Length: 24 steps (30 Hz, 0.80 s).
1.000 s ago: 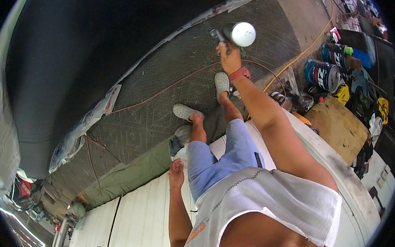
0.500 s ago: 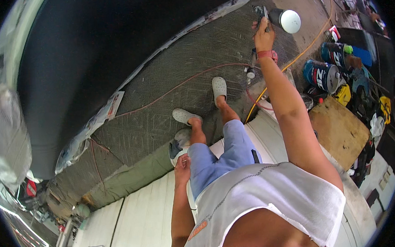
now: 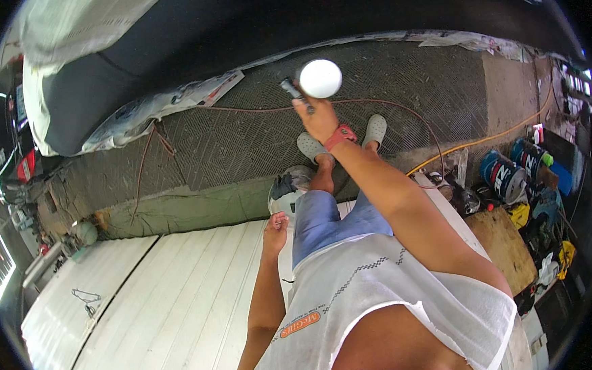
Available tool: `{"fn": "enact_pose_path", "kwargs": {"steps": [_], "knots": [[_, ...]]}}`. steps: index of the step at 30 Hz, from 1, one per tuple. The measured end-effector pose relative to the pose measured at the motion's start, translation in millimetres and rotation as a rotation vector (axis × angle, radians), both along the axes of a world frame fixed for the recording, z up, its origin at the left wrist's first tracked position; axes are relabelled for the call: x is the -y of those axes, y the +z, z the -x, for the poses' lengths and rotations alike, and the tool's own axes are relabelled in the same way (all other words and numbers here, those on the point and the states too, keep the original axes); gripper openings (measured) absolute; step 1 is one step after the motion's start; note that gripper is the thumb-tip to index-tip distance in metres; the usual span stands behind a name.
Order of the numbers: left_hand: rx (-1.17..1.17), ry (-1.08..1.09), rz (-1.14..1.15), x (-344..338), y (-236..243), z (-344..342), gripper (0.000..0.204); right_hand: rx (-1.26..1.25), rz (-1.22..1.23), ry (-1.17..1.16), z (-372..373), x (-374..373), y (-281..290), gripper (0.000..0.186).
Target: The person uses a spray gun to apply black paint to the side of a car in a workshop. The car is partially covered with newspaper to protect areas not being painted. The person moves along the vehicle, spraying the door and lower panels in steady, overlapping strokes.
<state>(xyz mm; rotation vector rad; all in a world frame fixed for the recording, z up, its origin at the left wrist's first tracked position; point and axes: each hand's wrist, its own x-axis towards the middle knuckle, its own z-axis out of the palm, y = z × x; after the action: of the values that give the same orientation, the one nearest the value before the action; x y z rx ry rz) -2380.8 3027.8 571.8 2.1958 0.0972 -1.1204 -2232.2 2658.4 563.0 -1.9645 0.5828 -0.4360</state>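
My right hand (image 3: pixel 320 121), with a red band at the wrist, is closed around the grip of a paint spray gun (image 3: pixel 297 95). The gun's cup has a round white lid (image 3: pixel 321 79) facing up. It is held out in front of me, close to the lower edge of a glossy black car body panel (image 3: pixel 247 49). My left hand (image 3: pixel 276 234) hangs low beside my hip with its fingers curled in; nothing shows in them. Just beyond it lies a grey and white bundle (image 3: pixel 286 189), apart from the fingers.
Masking paper and plastic (image 3: pixel 149 109) skirt the panel's lower edge. A thin reddish hose (image 3: pixel 400 107) and an orange hose (image 3: pixel 490 138) cross the dark textured floor. At right are blue paint cans (image 3: pixel 502 176) and a wooden board (image 3: pixel 503 247). White slatted panels (image 3: pixel 148 309) lie behind me.
My right hand and the spray gun have swept left and lower, from the far right to the middle. The view has turned with me. My left hand stays by my hip.
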Motion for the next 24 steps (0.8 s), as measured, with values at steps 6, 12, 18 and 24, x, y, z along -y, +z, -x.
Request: {"fn": "enact_pose_path", "kwargs": {"steps": [6,12,18,24], "knots": [[0.042,0.146,0.001,-72.8,-19.4,26.2,0.033,0.007,-0.073,0.203,-62.9,-87.9,18.9,0.049],[-0.02,0.152,-0.082,-80.7,-22.5,49.6,0.031,-0.011,-0.306,0.229,-77.7,-61.0,47.6,0.05],[0.045,0.019,0.001,-14.4,-3.6,37.0,0.028,-0.005,-0.205,-0.016,20.1,62.8,70.8,0.045],[0.092,-0.074,0.026,48.9,-18.1,18.6,0.032,-0.056,-0.229,-0.378,150.4,213.3,110.1,0.034]]}}
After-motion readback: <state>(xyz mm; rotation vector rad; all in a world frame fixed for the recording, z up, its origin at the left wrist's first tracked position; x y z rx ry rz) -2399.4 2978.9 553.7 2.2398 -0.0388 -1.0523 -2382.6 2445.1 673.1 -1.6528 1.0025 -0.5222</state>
